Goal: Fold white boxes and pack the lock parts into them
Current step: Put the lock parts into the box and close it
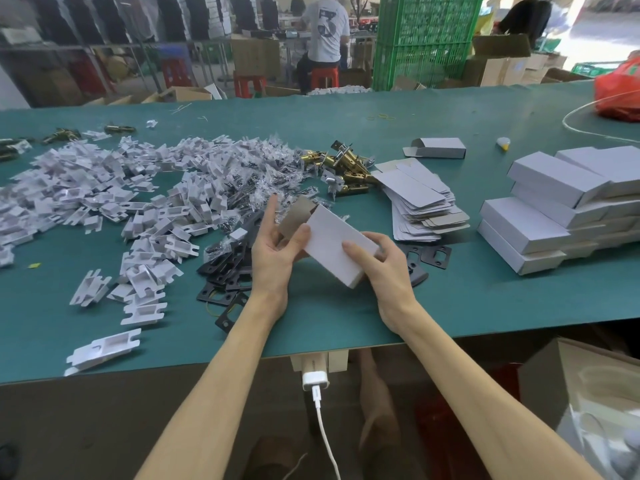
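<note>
A white box point(334, 244) is held between both hands above the green table point(450, 306). Its far end is open, with brown flaps up. My left hand point(273, 251) grips that open end, the index finger pointing up. My right hand point(384, 265) holds the near end, thumb on the top face. Black lock plates point(228, 271) lie under and left of my hands. Brass latch bolts point(346, 168) lie in a heap further back. A stack of flat unfolded boxes point(422, 202) rests to the right.
A big heap of white card inserts point(104, 195) and small screw bags point(256, 178) covers the left. Closed white boxes point(561, 209) are piled at the right, one open-ended box point(438, 147) behind. A red bag point(620, 91) sits far right. A person sits at another bench behind.
</note>
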### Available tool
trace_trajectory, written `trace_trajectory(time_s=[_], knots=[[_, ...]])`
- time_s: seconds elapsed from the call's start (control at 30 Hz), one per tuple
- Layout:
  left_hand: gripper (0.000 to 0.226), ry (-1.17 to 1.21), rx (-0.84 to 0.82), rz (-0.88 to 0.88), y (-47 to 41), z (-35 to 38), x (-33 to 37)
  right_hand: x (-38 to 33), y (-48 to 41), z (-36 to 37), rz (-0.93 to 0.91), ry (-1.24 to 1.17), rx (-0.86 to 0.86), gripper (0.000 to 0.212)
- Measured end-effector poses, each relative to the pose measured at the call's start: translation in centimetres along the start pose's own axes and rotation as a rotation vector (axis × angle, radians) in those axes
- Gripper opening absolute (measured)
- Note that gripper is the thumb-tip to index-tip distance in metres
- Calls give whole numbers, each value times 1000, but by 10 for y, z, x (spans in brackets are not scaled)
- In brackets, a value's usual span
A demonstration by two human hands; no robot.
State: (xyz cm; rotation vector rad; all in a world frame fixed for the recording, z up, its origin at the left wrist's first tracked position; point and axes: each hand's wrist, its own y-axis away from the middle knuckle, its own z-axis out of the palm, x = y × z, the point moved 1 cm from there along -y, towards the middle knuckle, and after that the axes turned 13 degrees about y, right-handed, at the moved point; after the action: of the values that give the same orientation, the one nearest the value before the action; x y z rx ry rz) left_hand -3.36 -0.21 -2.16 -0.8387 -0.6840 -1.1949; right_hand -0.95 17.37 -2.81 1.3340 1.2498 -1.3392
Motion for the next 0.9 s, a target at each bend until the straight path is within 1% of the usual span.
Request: trace_trajectory(time_s=[0.07,0.13,0.23,0.33,0.4,0.47,0.5,0.57,0.63,0.77,0.9], knots=[[55,-44,1,-12,1,2,-1,0,-1,-1,20,-64,56,46],[40,-67,-30,-28,3,4,-1,1,-1,-1,14,-51,83,39],[33,-73,-109,-47,4,6,-1,3,-2,1,-4,18,81,30],[28,-62,-47,-61,5,5,-1,5,-3,2,0,108,49,32],[17,-93,-14,-41,3,2,-3,4,-3,1,10,112,39,34],[12,-110,-27,-37,2,1,-6,3,-3,-1,20,85,58,36],[13,-107,-39,-47,1,1,-6,3,-3,-1,22,65,70,36],[26,-123,-60,-62,1,1,-7,2,-3,-2,24,46,78,37],[31,-147,-60,-68,1,1,-7,2,-2,-1,23,39,67,37],[16,-155,-15,-31,-2,-4,-11,1,-1,-1,21,12,42,37],[19,-151,5,-52,-4,-5,-14,2,-1,-1,22,12,35,37]])
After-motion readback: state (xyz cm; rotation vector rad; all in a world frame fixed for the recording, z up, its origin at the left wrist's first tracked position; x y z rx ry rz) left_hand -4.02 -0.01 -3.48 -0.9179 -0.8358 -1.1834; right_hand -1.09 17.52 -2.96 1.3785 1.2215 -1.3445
